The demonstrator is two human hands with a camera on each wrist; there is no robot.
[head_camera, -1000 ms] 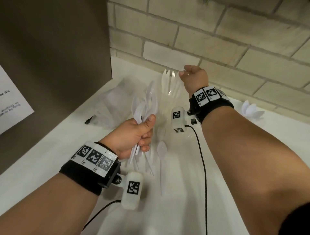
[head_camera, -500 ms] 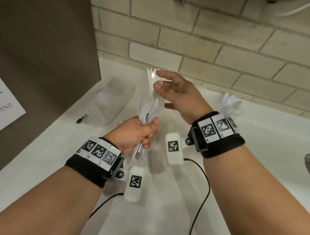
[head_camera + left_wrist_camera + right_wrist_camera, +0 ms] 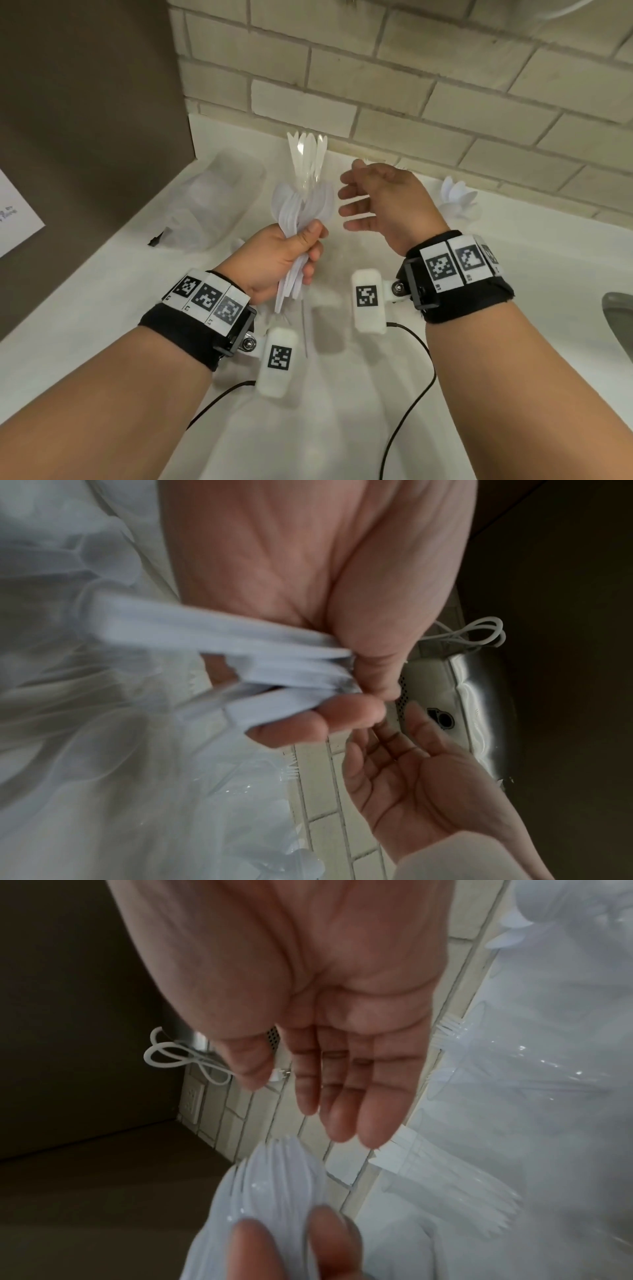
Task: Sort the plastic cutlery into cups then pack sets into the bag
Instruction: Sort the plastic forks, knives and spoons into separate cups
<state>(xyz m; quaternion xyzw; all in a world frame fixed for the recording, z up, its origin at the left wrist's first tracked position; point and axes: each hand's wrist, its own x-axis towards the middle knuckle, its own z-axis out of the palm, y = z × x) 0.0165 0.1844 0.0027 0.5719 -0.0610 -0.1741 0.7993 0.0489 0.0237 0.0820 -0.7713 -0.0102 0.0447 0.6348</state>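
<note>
- at the middle of the head view, a bunch of white plastic spoons (image 3: 301, 219) stands upright in the left hand (image 3: 277, 260), bowls up and handles poking out below the fist.
- the left hand's fingers and thumb are curled tight round the spoon handles; the left wrist view shows the handles (image 3: 240, 664) pinched between thumb and fingertips.
- just right of the bunch, the right hand (image 3: 387, 202) hangs in the air with fingers spread and relaxed, holding nothing and not touching the spoons.
- behind the spoon bowls, a clear cup of white knives (image 3: 308, 154) stands near the brick wall, tips up.
- at the right of the frame, by the wall, another clump of white cutlery (image 3: 457, 200) fans out; i cannot tell its kind.
- at the upper left of the white counter (image 3: 102, 308) lies a crumpled clear plastic bag (image 3: 219, 205).
- both wrists wear black bands with printed square tags, and a black cable trails from each.
- at the far right edge a grey metal rim (image 3: 620, 318) shows.
</note>
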